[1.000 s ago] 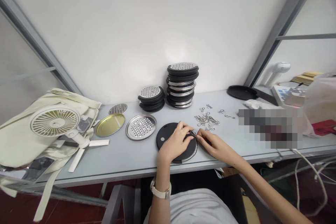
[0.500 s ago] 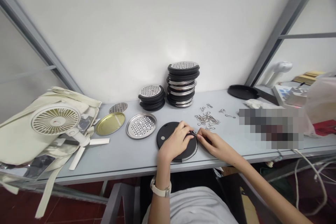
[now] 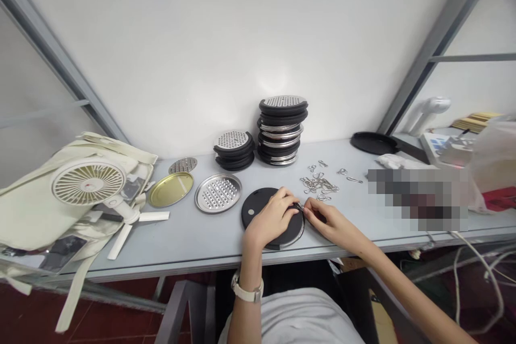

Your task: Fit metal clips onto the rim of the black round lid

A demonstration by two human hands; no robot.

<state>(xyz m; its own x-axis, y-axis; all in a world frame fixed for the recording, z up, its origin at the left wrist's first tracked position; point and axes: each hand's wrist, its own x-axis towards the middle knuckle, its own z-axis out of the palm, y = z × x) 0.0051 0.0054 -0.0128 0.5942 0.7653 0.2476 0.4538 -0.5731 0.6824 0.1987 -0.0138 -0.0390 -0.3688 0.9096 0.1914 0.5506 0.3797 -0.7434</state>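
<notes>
Hands (image 3: 274,216) at black disc (image 3: 258,201), clip (image 3: 299,206)

Slight drift in the view now: the white fan (image 3: 89,183) at left slides right and up, the tall stack (image 3: 282,131) and black disc (image 3: 257,203) edging rightward too.
</notes>
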